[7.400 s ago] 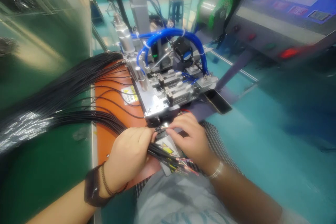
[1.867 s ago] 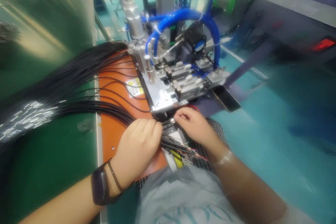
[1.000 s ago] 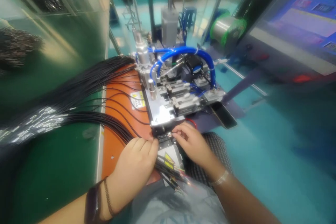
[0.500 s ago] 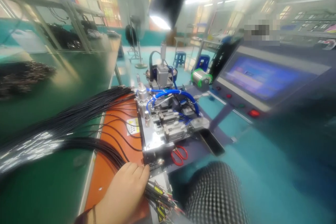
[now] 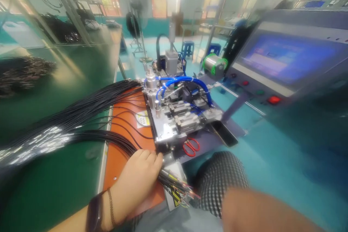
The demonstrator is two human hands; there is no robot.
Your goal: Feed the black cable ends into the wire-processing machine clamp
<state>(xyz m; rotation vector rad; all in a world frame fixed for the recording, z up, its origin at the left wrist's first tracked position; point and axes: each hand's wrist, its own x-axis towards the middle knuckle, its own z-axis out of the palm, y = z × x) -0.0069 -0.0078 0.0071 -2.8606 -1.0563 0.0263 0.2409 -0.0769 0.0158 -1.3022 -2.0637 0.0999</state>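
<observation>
head camera, looking down: my left hand (image 5: 136, 183) is closest, shut tight round a bunch of black cables (image 5: 108, 141). the bunch runs under my fingers (image 5: 148, 156). its bare ends (image 5: 181, 190), with tiny coloured wires, stick out past the front edge of the orange plate (image 5: 122, 123). my right arm (image 5: 261, 212) is a blur at the bottom edge, and i cannot tell if that hand is open or shut. my checked knee (image 5: 223, 174) is just beside the cable ends. just past my fingertips is the front edge of the metal machine (image 5: 176, 123), with red scissors (image 5: 191, 146) lying near it. the cables fan out to the left over the green table (image 5: 54, 188). to the right there is open blue-green floor (image 5: 272, 159), and farther off a big screen (image 5: 285, 58).
</observation>
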